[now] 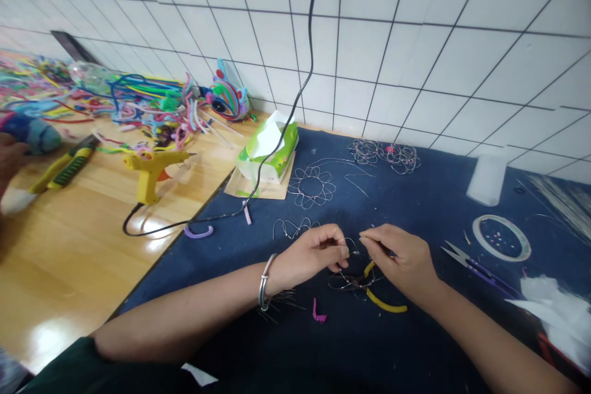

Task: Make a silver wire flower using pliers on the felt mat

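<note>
My left hand point(311, 257), with a silver bracelet on its wrist, pinches a thin wire piece point(354, 251) bent into loops with small beads. On the other side of it, my right hand point(399, 258) has thumb and forefinger closed at the wire's upper end. Below both hands lie yellow-handled pliers point(385, 303), their jaws partly hidden behind the looped wire. A magenta scrap point(318, 313) rests nearer to me. Just beyond my left hand is another looped wire piece point(293, 229), and farther off a flower-shaped wire ring point(311, 187).
A tissue pack point(272, 151) stands at the back beside a yellow glue gun point(154, 172), whose black cord crosses the table. At right lie purple-handled snips point(484, 272) and a white ring holding beads point(503, 217). Another person's hand point(9, 163) is at far left, near colourful pipe cleaners point(152, 95).
</note>
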`<action>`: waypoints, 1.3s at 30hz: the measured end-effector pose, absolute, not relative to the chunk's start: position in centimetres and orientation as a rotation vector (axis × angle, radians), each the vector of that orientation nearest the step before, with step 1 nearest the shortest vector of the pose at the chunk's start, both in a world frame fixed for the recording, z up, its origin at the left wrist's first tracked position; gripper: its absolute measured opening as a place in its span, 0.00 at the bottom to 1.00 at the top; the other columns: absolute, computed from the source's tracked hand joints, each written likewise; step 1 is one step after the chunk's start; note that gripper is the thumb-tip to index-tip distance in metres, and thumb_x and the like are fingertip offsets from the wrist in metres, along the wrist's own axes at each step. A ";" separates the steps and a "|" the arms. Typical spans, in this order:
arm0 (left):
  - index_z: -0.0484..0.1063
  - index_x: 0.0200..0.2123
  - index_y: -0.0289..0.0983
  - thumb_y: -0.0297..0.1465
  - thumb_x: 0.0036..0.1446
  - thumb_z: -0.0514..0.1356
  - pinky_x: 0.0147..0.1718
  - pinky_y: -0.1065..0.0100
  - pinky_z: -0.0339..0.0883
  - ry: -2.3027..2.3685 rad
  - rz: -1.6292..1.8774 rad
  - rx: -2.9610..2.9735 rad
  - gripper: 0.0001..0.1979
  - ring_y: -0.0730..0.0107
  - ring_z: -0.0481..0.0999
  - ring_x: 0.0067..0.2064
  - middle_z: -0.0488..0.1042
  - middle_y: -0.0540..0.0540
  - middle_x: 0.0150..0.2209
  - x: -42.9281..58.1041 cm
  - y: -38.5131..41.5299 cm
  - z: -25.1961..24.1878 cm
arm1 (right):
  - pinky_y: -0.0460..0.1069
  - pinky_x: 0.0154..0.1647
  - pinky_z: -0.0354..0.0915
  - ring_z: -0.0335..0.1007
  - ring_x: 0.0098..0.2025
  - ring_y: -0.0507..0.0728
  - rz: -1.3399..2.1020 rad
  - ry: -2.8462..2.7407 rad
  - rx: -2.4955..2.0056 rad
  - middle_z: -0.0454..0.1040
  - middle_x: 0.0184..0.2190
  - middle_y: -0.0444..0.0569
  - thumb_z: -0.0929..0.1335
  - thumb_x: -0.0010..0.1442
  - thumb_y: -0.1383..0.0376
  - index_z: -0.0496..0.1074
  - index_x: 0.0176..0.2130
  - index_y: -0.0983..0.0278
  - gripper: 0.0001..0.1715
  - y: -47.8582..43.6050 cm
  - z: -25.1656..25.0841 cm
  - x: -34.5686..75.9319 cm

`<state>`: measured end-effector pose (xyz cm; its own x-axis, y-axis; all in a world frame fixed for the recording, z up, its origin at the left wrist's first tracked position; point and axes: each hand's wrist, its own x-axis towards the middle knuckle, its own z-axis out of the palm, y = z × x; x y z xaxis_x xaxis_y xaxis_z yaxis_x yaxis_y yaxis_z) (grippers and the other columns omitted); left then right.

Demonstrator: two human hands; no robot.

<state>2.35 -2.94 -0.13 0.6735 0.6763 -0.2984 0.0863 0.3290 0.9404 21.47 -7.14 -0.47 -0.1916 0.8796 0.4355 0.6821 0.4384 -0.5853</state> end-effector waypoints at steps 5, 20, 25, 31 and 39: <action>0.68 0.29 0.32 0.35 0.56 0.55 0.30 0.72 0.67 0.782 0.465 1.291 0.11 0.75 0.71 0.30 0.70 0.47 0.26 2.1 -2.8 -0.4 | 0.45 0.36 0.66 0.70 0.33 0.50 0.253 -2.053 -1.248 0.74 0.30 0.45 0.63 0.57 0.68 0.72 0.38 0.60 0.10 -7.2 -0.8 21.5; 0.64 0.31 0.33 0.34 0.58 0.53 0.26 0.73 0.65 0.779 0.516 1.312 0.09 0.76 0.73 0.29 0.70 0.47 0.30 2.3 -2.8 -0.8 | 0.44 0.30 0.63 0.68 0.29 0.50 0.820 -1.834 -1.487 0.72 0.26 0.43 0.62 0.58 0.62 0.70 0.29 0.62 0.11 -6.9 0.9 21.9; 0.63 0.32 0.33 0.35 0.58 0.53 0.27 0.73 0.65 0.764 0.540 1.299 0.09 0.75 0.73 0.29 0.71 0.47 0.30 2.3 -2.8 -0.9 | 0.45 0.31 0.63 0.67 0.29 0.50 0.966 -1.863 -1.480 0.72 0.27 0.43 0.63 0.57 0.63 0.69 0.29 0.62 0.08 -6.7 0.9 21.9; 0.63 0.32 0.32 0.36 0.59 0.53 0.27 0.72 0.66 0.741 0.582 1.296 0.11 0.75 0.73 0.30 0.71 0.47 0.31 2.3 -2.7 -0.8 | 0.43 0.29 0.60 0.63 0.26 0.47 1.026 -1.874 -1.499 0.69 0.25 0.39 0.65 0.54 0.66 0.67 0.30 0.61 0.01 -6.6 0.9 21.7; 0.66 0.32 0.32 0.36 0.58 0.53 0.28 0.74 0.65 0.773 0.567 1.391 0.11 0.76 0.73 0.29 0.70 0.48 0.28 2.1 -2.7 -1.0 | 0.44 0.31 0.58 0.64 0.28 0.47 0.846 -1.967 -1.469 0.69 0.25 0.39 0.65 0.55 0.69 0.68 0.29 0.60 0.04 -6.9 0.5 21.6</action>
<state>2.15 -2.68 -1.02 0.6400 0.7545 -0.1453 0.0879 0.1160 0.9893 21.62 -6.86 0.54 -0.2609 0.9640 0.0506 0.6262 0.2090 -0.7511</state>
